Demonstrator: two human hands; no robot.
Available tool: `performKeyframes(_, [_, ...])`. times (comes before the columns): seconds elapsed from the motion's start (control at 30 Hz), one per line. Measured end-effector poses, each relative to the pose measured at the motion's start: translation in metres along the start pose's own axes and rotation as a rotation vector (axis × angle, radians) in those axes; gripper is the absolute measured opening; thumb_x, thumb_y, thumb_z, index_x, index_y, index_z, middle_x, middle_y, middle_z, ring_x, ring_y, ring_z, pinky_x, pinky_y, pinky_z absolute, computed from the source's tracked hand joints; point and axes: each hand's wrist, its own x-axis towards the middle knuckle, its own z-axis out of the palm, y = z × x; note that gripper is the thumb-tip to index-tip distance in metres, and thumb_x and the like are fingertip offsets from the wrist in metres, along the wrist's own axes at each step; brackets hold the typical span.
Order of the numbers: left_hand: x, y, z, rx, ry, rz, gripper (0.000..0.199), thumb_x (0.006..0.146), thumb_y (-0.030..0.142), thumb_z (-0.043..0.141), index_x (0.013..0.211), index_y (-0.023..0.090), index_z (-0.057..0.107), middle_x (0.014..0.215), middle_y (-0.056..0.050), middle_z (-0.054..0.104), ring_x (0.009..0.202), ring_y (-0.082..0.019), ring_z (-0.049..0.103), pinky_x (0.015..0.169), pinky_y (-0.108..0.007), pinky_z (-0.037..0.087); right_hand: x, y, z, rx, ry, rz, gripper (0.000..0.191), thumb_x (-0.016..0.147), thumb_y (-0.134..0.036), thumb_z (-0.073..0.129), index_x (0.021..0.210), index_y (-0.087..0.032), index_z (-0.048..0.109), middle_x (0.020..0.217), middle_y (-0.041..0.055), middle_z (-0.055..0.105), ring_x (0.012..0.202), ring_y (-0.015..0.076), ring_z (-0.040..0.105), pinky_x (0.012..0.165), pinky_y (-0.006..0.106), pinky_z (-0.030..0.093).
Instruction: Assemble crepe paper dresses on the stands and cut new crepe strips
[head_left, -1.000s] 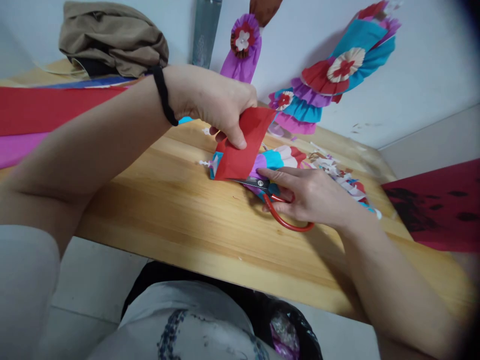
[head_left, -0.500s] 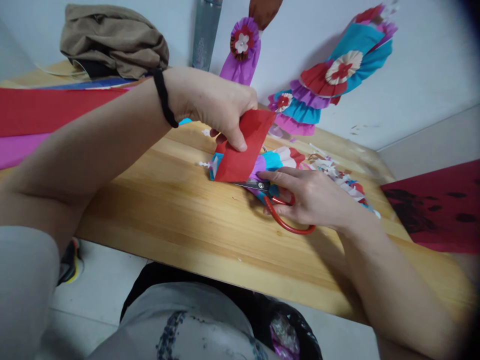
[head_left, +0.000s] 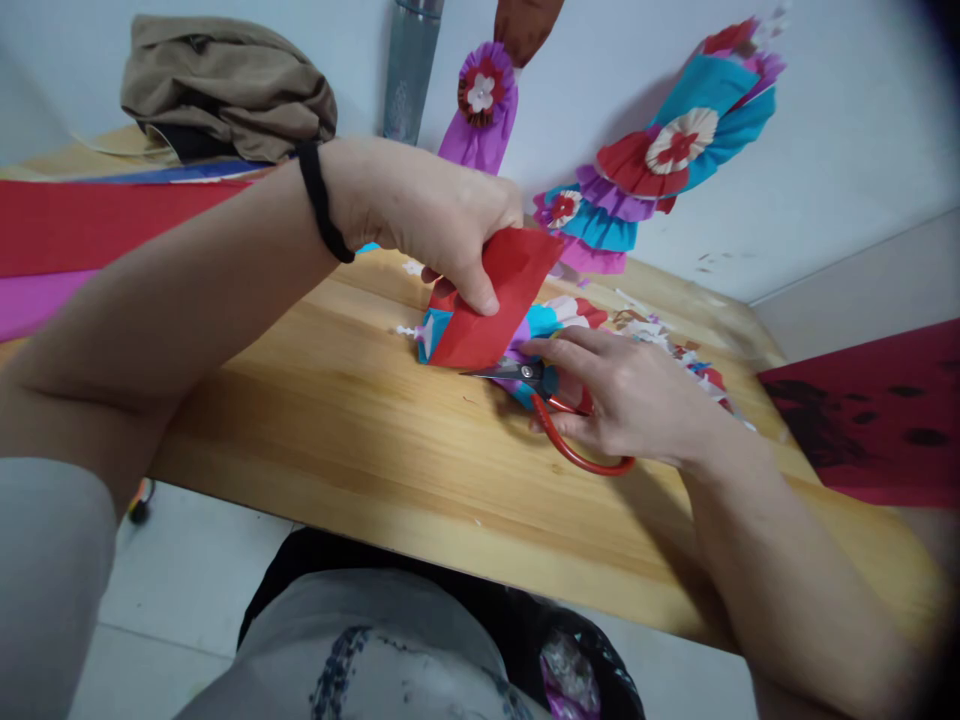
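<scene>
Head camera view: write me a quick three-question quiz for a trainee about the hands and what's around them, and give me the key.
1. What does the right hand hold?
A) a grey-blue bottle
B) black-bladed scissors with red looped handles
C) a crumpled brown cloth bundle
2. True or false: the left hand is holding nothing.
3. Fill in: the narrow black fabric wristband is worn on the ____ wrist.

Key:
1. B
2. False; it pinches a thin red paper sheet.
3. left
</scene>
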Motion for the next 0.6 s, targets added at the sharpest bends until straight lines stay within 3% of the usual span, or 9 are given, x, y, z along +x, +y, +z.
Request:
performKeyframes(0.1, [-0.001, 0.003, 0.001, 0.000, 0.016, 0.006, 0.046, 0.078, 0.045, 0.057, 0.087, 0.001, 0.068, 0.073, -0.001, 0.057, 0.091, -0.020, 0.062, 0.085, -0.032, 0.040, -0.001, 0.001, -0.001, -0.001, -0.001, -0.007, 0.054, 0.079, -0.028, 0.054, 0.130, -0.010, 0.060, 0.107, 0.0179, 0.068, 0.090, 0.0314, 0.065, 0.075, 0.041, 0.050])
performKeyframes(0.33, [-0.005, 0.013, 0.003, 0.175, 0.078, 0.011, 0.028, 0.074, 0.036, 0.068, 0.076, 0.008, 0.067, 0.062, 0.003, 0.048, 0.072, -0.014, 0.057, 0.074, -0.028, 0.040, -0.002, -0.002, -0.005, 0.013, -0.064, -0.018, 0.050, 0.080, -0.033, 0.056, 0.129, -0.021, 0.060, 0.105, 0.0135, 0.069, 0.088, 0.0313, 0.066, 0.071, 0.040, 0.050])
performKeyframes(0.6, [-0.004, 0.012, 0.003, 0.116, 0.094, 0.059, 0.023, 0.075, 0.035, 0.067, 0.078, 0.012, 0.067, 0.061, 0.002, 0.052, 0.065, -0.013, 0.052, 0.065, -0.027, 0.039, -0.005, 0.001, -0.007, 0.002, -0.039, 0.001, 0.051, 0.080, -0.031, 0.055, 0.129, -0.015, 0.060, 0.104, 0.0153, 0.068, 0.085, 0.0299, 0.066, 0.070, 0.040, 0.049])
